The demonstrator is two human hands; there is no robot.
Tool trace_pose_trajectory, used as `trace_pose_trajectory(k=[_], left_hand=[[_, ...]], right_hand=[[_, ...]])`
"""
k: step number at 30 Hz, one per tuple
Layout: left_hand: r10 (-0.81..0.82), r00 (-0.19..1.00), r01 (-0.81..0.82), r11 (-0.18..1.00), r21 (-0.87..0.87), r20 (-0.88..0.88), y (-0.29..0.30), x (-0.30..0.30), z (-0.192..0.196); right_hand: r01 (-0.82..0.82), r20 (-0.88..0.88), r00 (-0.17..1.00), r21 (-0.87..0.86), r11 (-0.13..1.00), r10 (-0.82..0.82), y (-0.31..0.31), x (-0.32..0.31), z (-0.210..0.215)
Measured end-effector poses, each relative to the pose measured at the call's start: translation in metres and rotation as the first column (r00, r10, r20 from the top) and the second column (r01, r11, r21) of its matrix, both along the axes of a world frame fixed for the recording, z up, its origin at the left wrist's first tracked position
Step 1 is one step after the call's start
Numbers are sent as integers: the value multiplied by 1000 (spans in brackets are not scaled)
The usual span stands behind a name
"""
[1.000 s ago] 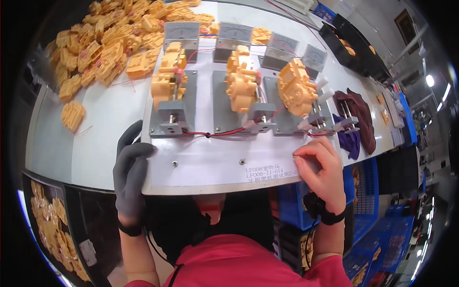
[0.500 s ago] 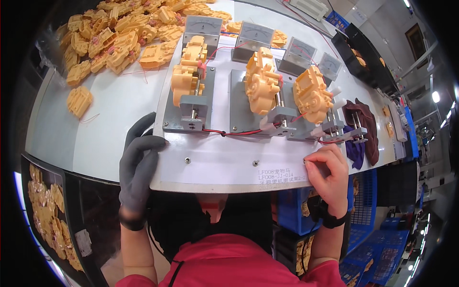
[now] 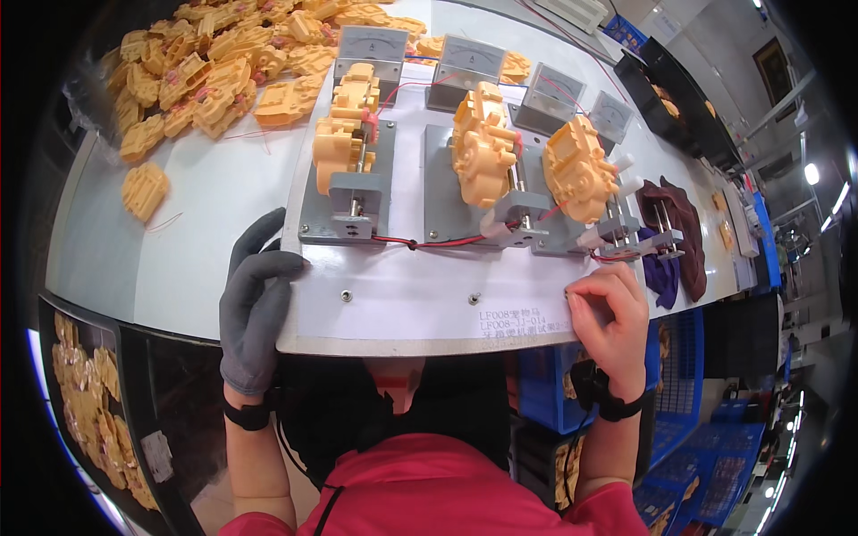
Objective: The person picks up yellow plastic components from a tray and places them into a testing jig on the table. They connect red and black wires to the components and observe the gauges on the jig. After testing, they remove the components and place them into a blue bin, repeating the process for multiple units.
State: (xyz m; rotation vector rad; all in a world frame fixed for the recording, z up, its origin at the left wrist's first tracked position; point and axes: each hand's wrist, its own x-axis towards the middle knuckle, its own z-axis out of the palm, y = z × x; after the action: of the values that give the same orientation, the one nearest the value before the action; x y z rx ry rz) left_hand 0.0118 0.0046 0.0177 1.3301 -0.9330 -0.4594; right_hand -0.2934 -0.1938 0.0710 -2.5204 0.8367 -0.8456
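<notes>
Head view, fixture board: the white board lies along the table's near edge, two toggle switches in plain sight, left and middle.
Left hand: gloved, at the board's left edge near its front corner; fingers parted about that edge, clamping cannot be told.
Right hand: bare, thumb and forefinger nearly together at a small metal fitting by the board's front right corner; whether they pinch it cannot be told.
Gearbox housings: left, middle and right sit upright on grey mounts, before the panel meters along the board's far edge.
Housing pile: heaped at the table's far left corner.
Change: framing shifts slightly over the last half second; both hands keep their places, so the work stands as it was.
</notes>
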Motion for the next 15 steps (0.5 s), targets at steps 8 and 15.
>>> trace_pose_trajectory(k=[8, 15], left_hand=[[18, 1000, -19, 1000, 18, 5, 0, 0, 0], [23, 1000, -23, 1000, 13, -1, -1, 1, -2]], right_hand=[[-2, 9, 1000, -41, 999, 2, 0, 0, -2], [-1, 11, 1000, -36, 999, 1, 0, 1, -3]])
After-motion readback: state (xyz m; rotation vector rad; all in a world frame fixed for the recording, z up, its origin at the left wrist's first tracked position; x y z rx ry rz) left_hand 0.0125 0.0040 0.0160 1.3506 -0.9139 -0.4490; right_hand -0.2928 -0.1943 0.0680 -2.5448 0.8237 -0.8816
